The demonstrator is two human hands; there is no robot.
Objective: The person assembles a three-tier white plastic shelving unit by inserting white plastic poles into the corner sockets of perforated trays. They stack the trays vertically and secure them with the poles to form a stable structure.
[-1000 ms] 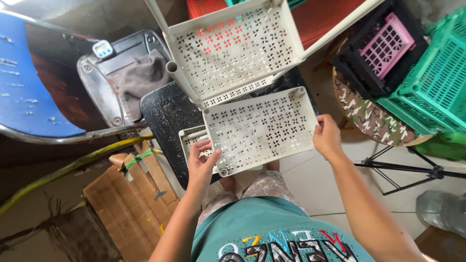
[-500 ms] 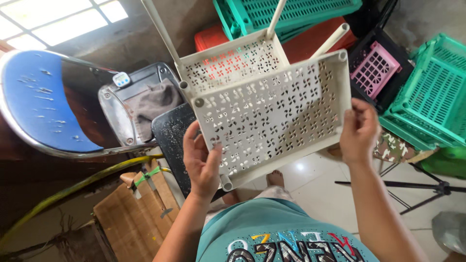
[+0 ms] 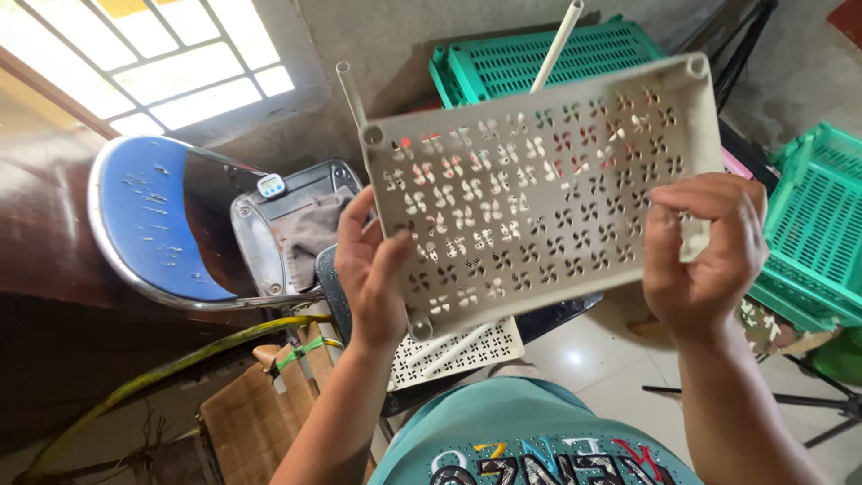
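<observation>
I hold a cream perforated plastic tray [image 3: 530, 193] up in front of me, its underside tilted toward the camera. My left hand [image 3: 370, 274] grips its lower left corner, thumb on the face. My right hand [image 3: 699, 247] grips its right edge, fingers curled over the front. White tube posts [image 3: 558, 43] stick up behind the tray from its corners. A second cream perforated panel [image 3: 458, 350] lies below on a dark stool seat [image 3: 557, 314], partly hidden by the raised tray.
A blue metal chair seat [image 3: 153, 220] stands at left, beside a metal scale [image 3: 278, 229] with a cloth on it. Green plastic crates [image 3: 813, 229] are stacked at the right and behind. A cardboard box [image 3: 256, 422] and a yellow hose [image 3: 153, 382] lie at lower left.
Both hands have lifted the cream tray higher and tipped it up toward the camera. It now covers the upper shelf it sat under. The view has tilted upward.
</observation>
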